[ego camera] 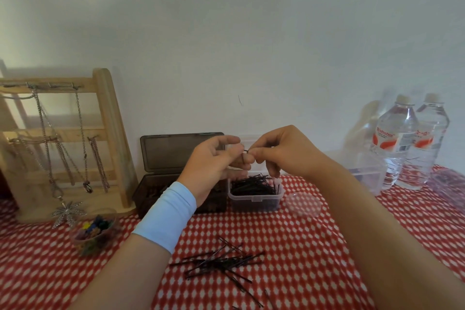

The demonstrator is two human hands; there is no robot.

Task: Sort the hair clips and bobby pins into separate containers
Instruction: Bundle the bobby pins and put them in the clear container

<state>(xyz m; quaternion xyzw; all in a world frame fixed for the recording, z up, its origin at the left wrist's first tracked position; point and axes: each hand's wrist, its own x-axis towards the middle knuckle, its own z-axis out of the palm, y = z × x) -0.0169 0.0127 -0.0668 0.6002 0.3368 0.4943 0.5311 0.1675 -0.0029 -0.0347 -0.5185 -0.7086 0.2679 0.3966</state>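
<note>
While both hands are raised over the back of the worktop [297, 246], they meet at a single bobby pin [245, 151]; the left hand [214, 161], with a pale blue wristband [166, 214] below it, has thumb and fingers curled in to pinch one end, and the right hand [286, 151] pinches the other end with its fingertips, so neither is spread wide. Only a short dark stretch of the pin shows between the fingertips; it seems to run roughly left to right, though the rest of its length is hidden.

The relation that matters is vertical: the clear container [255, 202], already heaped with black pins, sits just below and slightly nearer the person than the held pin, its opening facing up; the right hand hangs more squarely over it, so it looks the likelier to drop the pin. The pins inside lie mostly crosswise, which suggests the held one should go in along that same axis.

The loose pile [224, 263] of unsorted pins lies well apart from the container, close to the person and between the two forearms. To the left, a dark box [173, 151] stands with its lid up, touching or just beside the clear container; I cannot tell what it holds. A small bowl [78, 240] further left carries coloured hair clips [97, 225]. By my reckoning the sorting is well along, with the pile left to clear.
</note>
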